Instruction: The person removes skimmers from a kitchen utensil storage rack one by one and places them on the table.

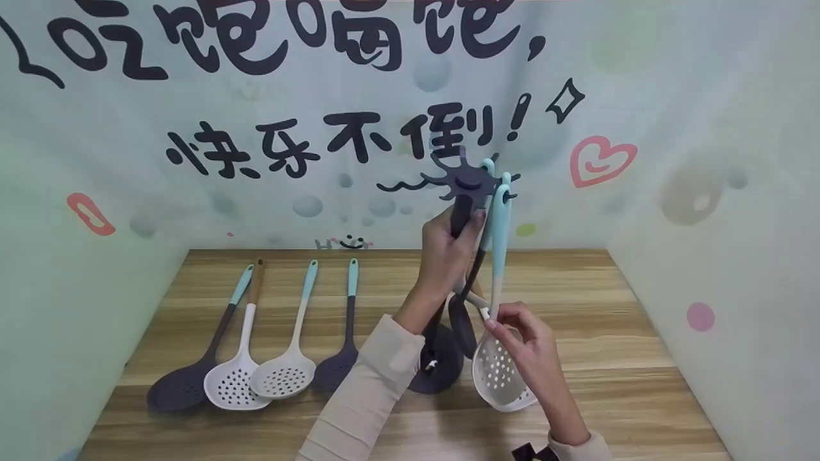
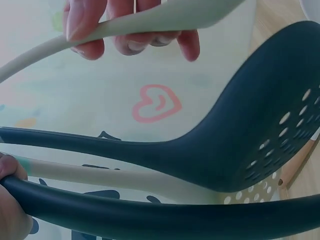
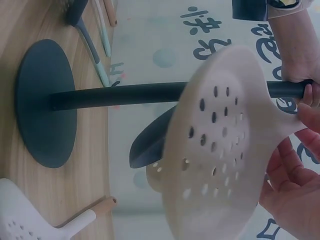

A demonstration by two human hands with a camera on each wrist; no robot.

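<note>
My left hand (image 1: 442, 253) grips the dark pole (image 2: 150, 215) of a utensil stand, just below its spiked hook crown (image 1: 471, 179). The stand's round dark base (image 3: 45, 105) rests on the table. With my right hand (image 1: 532, 339) I pinch a cream skimmer (image 3: 215, 140) low on its handle. Its bowl hangs down beside the stand, and its light-blue handle end (image 1: 503, 198) is at a crown hook. A dark slotted ladle (image 2: 260, 115) hangs on the stand between my hands, with another light-coloured skimmer partly hidden behind it.
Left of the stand lie a dark slotted turner (image 1: 186, 387), a white skimmer (image 1: 237, 387) with a wooden handle, a cream skimmer (image 1: 282, 378) and a dark utensil (image 1: 336, 368). Another white slotted utensil (image 3: 22, 215) lies on the wooden table (image 1: 615, 384). A printed cloth (image 1: 320, 192) stands behind.
</note>
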